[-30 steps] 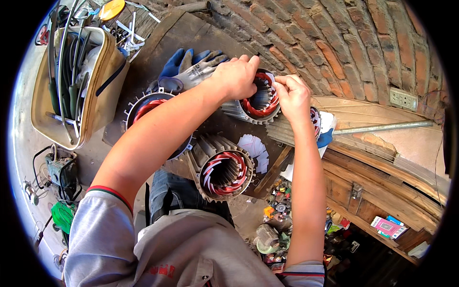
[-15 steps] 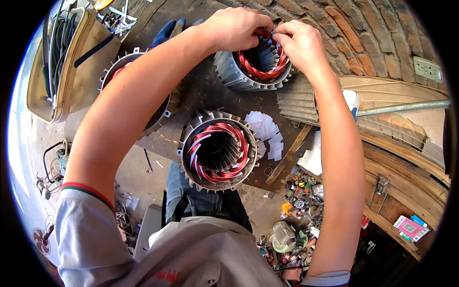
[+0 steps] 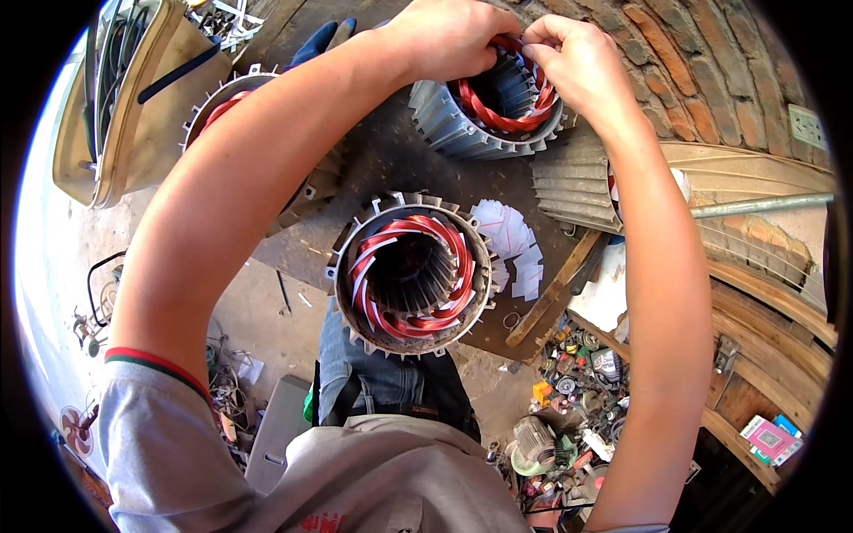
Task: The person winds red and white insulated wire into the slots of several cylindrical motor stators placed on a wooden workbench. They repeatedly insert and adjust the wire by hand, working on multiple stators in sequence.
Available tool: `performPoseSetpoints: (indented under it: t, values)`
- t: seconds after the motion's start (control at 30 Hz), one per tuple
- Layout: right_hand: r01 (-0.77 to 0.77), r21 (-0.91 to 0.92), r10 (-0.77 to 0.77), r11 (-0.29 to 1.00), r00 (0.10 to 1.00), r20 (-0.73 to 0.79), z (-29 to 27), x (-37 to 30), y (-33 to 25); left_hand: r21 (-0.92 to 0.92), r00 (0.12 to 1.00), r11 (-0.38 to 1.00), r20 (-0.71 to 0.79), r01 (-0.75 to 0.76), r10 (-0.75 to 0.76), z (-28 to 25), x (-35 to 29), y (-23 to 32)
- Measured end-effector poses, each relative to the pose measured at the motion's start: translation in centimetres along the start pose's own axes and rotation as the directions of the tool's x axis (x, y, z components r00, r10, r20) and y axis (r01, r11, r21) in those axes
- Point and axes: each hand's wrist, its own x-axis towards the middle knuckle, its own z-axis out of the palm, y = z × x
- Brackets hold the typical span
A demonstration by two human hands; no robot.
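Note:
At the far side of the workbench stands a motor stator in a grey finned housing, its ring of twisted red wire winding facing up. My left hand bends over the far left of that ring, fingers closed on the winding. Beside it, my right hand pinches at the ring's far right edge; whatever lies between its fingertips is too small to make out. Nearer to me sits a second stator, with red winding and white insulation slips between the coils. Loose white paper slips lie just right of it.
Another stator is partly hidden under my left forearm, near blue-and-grey gloves. A finned housing lies by my right forearm. A wooden stick, a cable-filled bin, scrap parts and a brick wall surround the bench.
The view has shifted, so the bench things sit slightly differently in the picture. Both hands stay at the far stator's winding, with their fingertips slightly repositioned along its far edge.

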Motion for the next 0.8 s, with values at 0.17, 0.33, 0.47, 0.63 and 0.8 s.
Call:
performPoseSetpoints:
  t: [0.17,0.33,0.47,0.63,0.8]
  values:
    - [0.127,-0.123,-0.136,0.984,0.989,-0.066,0.7,-0.1,0.3,-0.023,0.993,0.998,0.111,0.050,-0.048,-0.3,0.0,0.4]
    - [0.086,-0.246,-0.108,0.965,0.991,-0.079,0.9,-0.4,0.4,0.022,0.999,1.000,0.053,-0.002,0.001,-0.1,0.4,0.0]
    - [0.230,0.108,-0.190,0.967,0.937,-0.292,-0.9,-4.5,-1.0,0.060,1.000,0.998,0.006,0.023,-0.023,0.9,0.1,0.0]
    - [-0.199,0.535,0.239,0.821,0.971,-0.006,0.6,-16.4,-0.9,-0.016,0.999,0.999,0.012,0.042,-0.042,0.3,-0.1,0.0]
    - [-0.277,0.205,0.278,0.939,0.960,0.027,9.9,-20.3,2.6,-0.069,0.987,0.985,-0.016,0.156,-0.157,0.7,-0.1,0.2]
